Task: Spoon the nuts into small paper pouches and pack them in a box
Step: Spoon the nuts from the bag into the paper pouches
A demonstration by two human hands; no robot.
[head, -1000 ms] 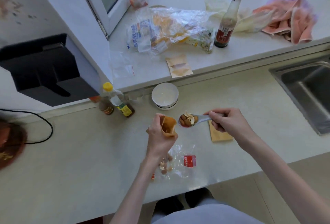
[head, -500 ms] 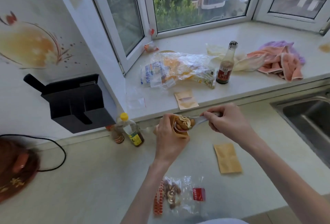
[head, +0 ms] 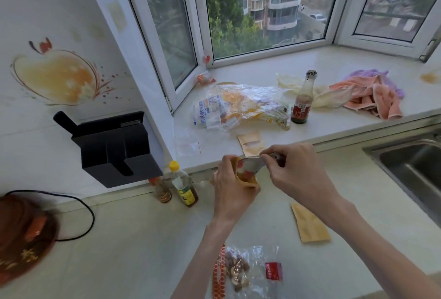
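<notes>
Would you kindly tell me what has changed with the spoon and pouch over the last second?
The right hand moved the loaded spoon leftward into the mouth of the pouch and tipped it; the nuts have gone from the bowl. The left hand still holds the pouch; the nut bag and spare pouch lie on the counter as before.

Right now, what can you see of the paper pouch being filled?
The paper pouch is small, tan-orange and looks like kraft paper. The left hand grips it from its left side, holding it roughly upright above the counter with its mouth open. The bowl of a metal spoon, pinched by the right hand, is tipped into that mouth. The fingers hide most of the pouch.
</notes>
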